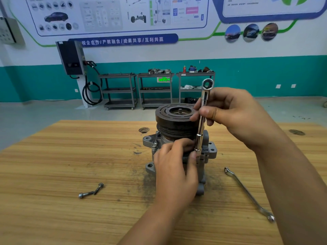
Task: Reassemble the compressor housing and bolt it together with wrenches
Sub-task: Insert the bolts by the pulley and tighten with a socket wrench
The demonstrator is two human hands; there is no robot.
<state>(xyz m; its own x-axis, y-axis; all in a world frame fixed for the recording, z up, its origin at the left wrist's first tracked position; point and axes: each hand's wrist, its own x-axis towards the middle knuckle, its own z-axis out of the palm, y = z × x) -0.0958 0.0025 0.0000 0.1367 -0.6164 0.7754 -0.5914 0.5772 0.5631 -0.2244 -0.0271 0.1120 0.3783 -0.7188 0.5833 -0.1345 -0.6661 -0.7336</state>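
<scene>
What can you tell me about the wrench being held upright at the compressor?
The wrench is shiny chrome-looking metal with a ring head on top. It stands nearly upright, its lower end down against the compressor. The right hand pinches its shaft midway; the left hand grips the compressor beside that lower end.

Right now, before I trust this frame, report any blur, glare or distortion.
Head view, edges: the wide lens bows the wall's teal band. Head view, background: the posters are soft, small print unreadable. Head view, centre: glints streak the upright wrench in the right hand; compressor and table grain look sharp under even light, shadows faint.
</scene>
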